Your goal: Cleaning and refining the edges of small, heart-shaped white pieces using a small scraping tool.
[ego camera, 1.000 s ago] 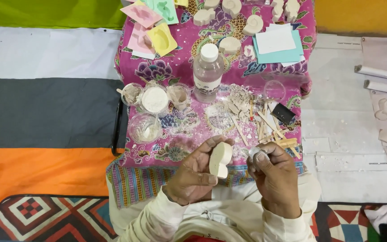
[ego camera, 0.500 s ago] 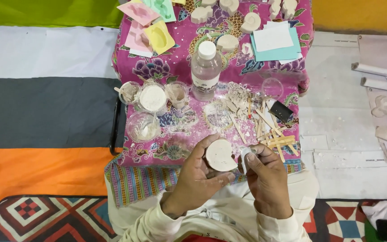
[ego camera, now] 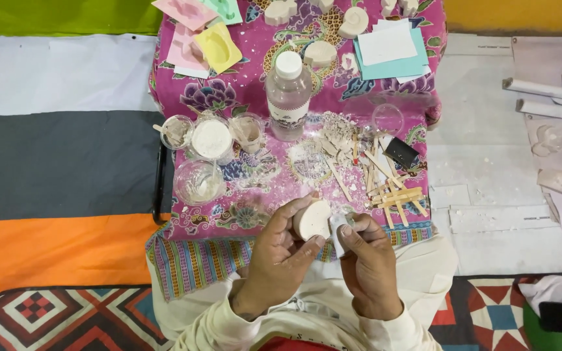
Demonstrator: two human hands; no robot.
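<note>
Trimming a plaster cast — partway through, several finished ones lying far off.
The left hand [ego camera: 280, 257] is gripping the round cast [ego camera: 311, 220] near the table [ego camera: 255, 214] edge; the right hand [ego camera: 367, 260] is pinching a small white tool [ego camera: 337, 233] beside it — half a second ago the cast was facing flatter.
</note>
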